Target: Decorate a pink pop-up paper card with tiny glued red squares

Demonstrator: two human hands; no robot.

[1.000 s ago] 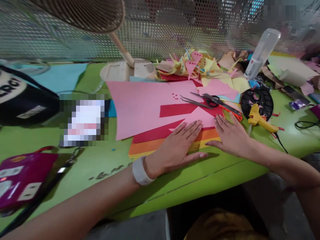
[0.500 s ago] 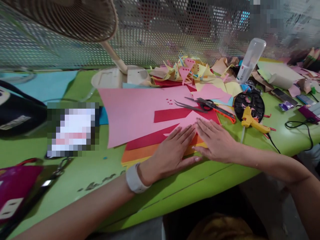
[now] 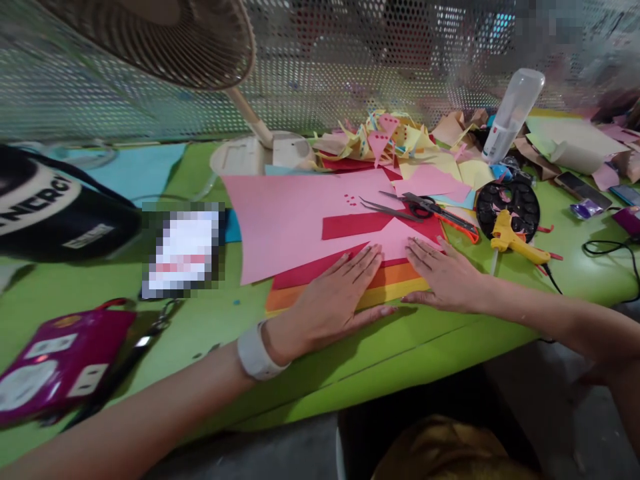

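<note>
My left hand [image 3: 340, 293] lies flat with fingers stretched out, its fingertips on the left edge of a small pink paper piece [image 3: 395, 237]. Opposite it, my right hand [image 3: 445, 277] is also flat, fingertips on the piece's right side. Beneath are stacked sheets of red paper [image 3: 295, 272], orange paper [image 3: 285, 296] and yellow paper [image 3: 385, 294]. A large pink sheet [image 3: 280, 220] with small red dots spreads to the left, a red strip [image 3: 345, 227] on it. Just beyond my fingers lie tweezers [image 3: 390, 211], black scissors [image 3: 417, 205] and an orange-black cutter knife [image 3: 457, 223].
A yellow glue gun [image 3: 517, 243] rests by a black round tray [image 3: 509, 203] at right. Behind are paper scraps [image 3: 385, 137], a clear bottle [image 3: 515, 113] and a fan [image 3: 260, 130]. Leftward are a blurred-out device [image 3: 183, 250], a purple power strip [image 3: 65, 360] and a black bag [image 3: 70, 207].
My hands have moved apart, from nearly touching over the small pink piece to its two sides, uncovering more of it. The whole view has shifted slightly left.
</note>
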